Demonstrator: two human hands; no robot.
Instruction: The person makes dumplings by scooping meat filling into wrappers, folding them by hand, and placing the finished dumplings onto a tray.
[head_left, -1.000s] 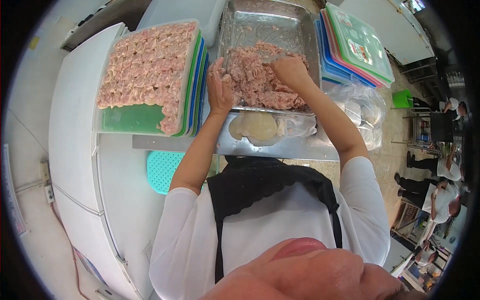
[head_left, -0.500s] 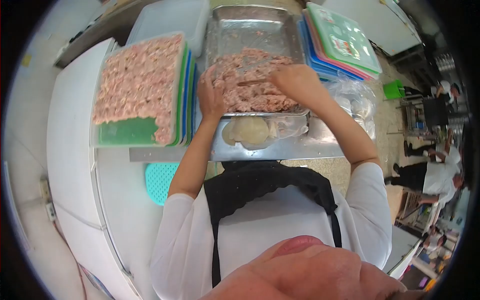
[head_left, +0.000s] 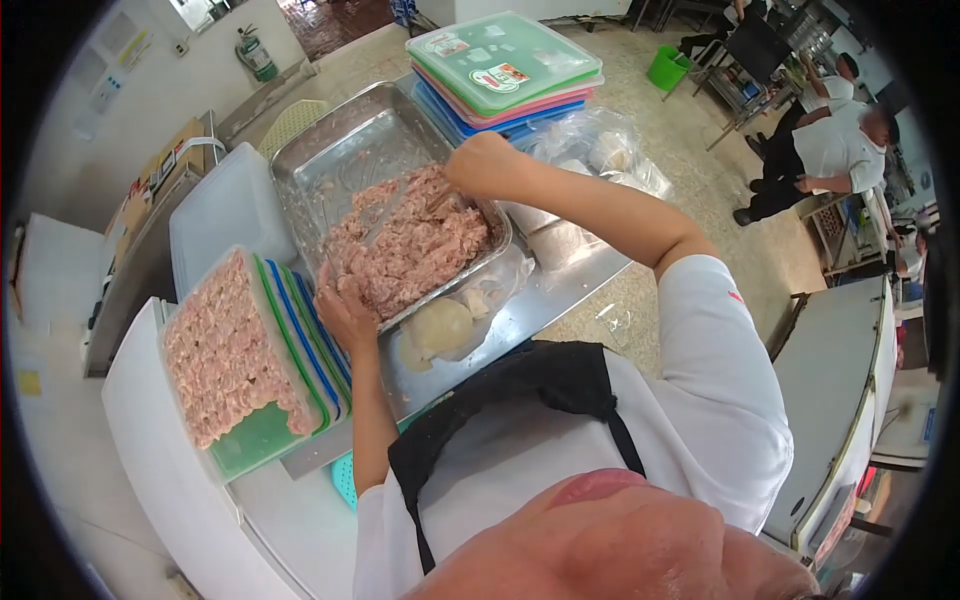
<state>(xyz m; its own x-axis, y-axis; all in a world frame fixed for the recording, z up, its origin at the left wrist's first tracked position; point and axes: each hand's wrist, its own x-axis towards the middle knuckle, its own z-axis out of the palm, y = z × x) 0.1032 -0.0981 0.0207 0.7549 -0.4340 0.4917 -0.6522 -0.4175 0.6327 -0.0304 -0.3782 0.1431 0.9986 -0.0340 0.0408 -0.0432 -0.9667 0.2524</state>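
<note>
A deep metal tray [head_left: 292,172] holds a mound of pink minced meat [head_left: 400,250], heaped toward its near side. My left hand [head_left: 347,315] is cupped at the tray's near left corner, beside the meat; whatever lies in its curled fingers is hidden. Closed in a fist, my right hand [head_left: 490,165] is over the tray's right rim, gripping a thin stick-like tool [head_left: 438,202] that points down to the meat and is mostly hidden. Pale round wrappers [head_left: 443,328] lie in a stack on plastic by the tray's near edge.
Left of the tray, filled pink pieces [head_left: 225,345] cover a green-based tray on stacked lids. A translucent bin [head_left: 225,220] stands behind. Coloured lids [head_left: 505,60] are piled at the back right, near plastic bags [head_left: 600,150]. Other people [head_left: 835,140] stand far right.
My view has turned, so the table now appears slanted. My right hand has shifted from above the meat to the tray's right rim, farther from my left hand, which stays at the left side.
</note>
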